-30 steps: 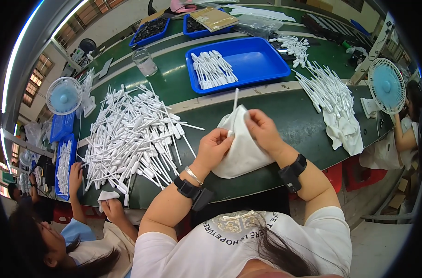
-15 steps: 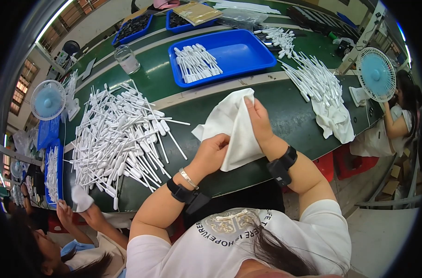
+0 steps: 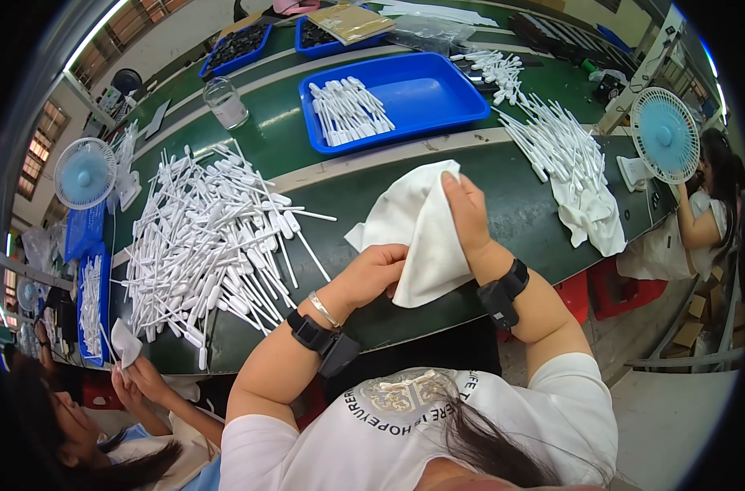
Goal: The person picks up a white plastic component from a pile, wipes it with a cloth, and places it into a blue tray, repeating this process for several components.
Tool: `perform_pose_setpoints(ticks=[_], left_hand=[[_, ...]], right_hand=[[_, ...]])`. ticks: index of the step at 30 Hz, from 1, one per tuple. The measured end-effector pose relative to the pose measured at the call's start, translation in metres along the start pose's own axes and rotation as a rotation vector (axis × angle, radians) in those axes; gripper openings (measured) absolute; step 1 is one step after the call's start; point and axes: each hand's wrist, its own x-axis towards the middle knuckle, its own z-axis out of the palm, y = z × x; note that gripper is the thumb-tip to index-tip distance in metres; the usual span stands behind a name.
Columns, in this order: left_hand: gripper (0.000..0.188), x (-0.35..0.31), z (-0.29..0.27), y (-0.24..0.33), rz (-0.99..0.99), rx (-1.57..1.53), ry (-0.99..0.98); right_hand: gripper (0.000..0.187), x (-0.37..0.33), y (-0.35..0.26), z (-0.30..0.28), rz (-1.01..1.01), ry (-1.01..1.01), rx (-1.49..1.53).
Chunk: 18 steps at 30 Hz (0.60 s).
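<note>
A white cloth (image 3: 417, 221) hangs folded over between my two hands, above the dark green bench. My right hand (image 3: 468, 217) is closed on its upper right edge, thumb pointing up. Lower down, my left hand (image 3: 371, 274) grips the cloth's left side; the fingertips are partly hidden behind the fabric. Whether anything is wrapped inside the cloth, I cannot tell. To the left of my hands lies a big heap of thin white plastic sticks (image 3: 217, 245) with thicker ends. Beyond the cloth stands a blue tray (image 3: 430, 86) with a bundle of the same sticks in its left part.
More sticks (image 3: 561, 147) lie at the right, their ends on a second white cloth (image 3: 589, 217). Small fans (image 3: 665, 135) stand at both sides. A glass jar (image 3: 225, 105) sits behind the heap. A co-worker at the lower left holds a small white cloth (image 3: 127, 344).
My hands and the cloth have shifted slightly right and toward me, with both grips kept. The co-worker's small cloth at the lower left has moved left.
</note>
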Motion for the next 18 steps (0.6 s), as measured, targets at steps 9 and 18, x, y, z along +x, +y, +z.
perform_pose_setpoints(ticks=[9,18], left_hand=[[0.023,0.002,0.001,-0.007,0.296,0.572,0.385],[0.066,-0.008,0.006,0.004,0.348,0.384,0.483]], right_hand=[[0.025,0.003,0.024,-0.004,0.162,-0.117,-0.061],[0.021,-0.026,0.037,0.022,-0.045,-0.224,-0.441]])
